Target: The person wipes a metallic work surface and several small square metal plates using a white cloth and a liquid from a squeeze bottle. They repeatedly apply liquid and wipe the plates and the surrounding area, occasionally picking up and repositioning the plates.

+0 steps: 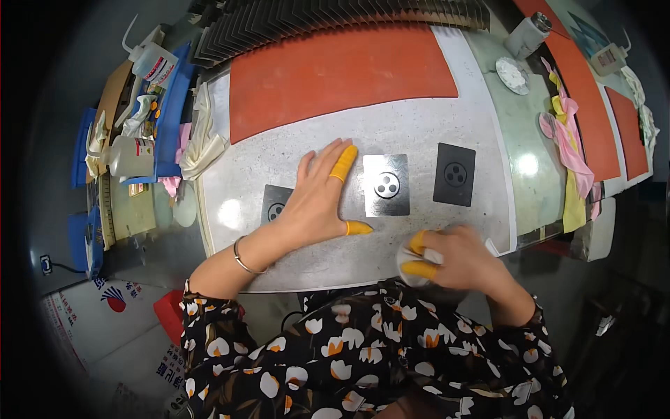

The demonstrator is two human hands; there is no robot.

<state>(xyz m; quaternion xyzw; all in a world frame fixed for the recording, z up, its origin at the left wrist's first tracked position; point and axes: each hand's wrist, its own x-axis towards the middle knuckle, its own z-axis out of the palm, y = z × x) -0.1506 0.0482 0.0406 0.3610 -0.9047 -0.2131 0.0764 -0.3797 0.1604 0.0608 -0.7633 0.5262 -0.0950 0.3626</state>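
silver plate is seen flat on grey sheet, approx. mid-table, btwn the hands' reach & the far mat. its long axis is pointed away from the person, nr straight, short edges near & far; a ring w/ 3 dark dots is set approx. at its ctr. lt hand is held just beside its lt edge, fingers & thumb spread wide, nothing seen gripped; contact w/ the sheet can't be told. rt hand is curled closed around white wad, a bit blurred, nr the sheet's near edge. yellow finger cots are worn on both hands.

dark plate is laid to the rt, long axis also near-to-far, far end tipped slightly rt. a 2nd, darker-grey plate is partly covered by lt hand.

beyond, orange mat is spread on the sheet, backed by rack of dark upright slats. on the rt, white dish, metal bottle & pink/yellow cloths are placed. on the lt, squeeze bottles & white cloth are kept by blue tray. printed white boxes are seen low lt.
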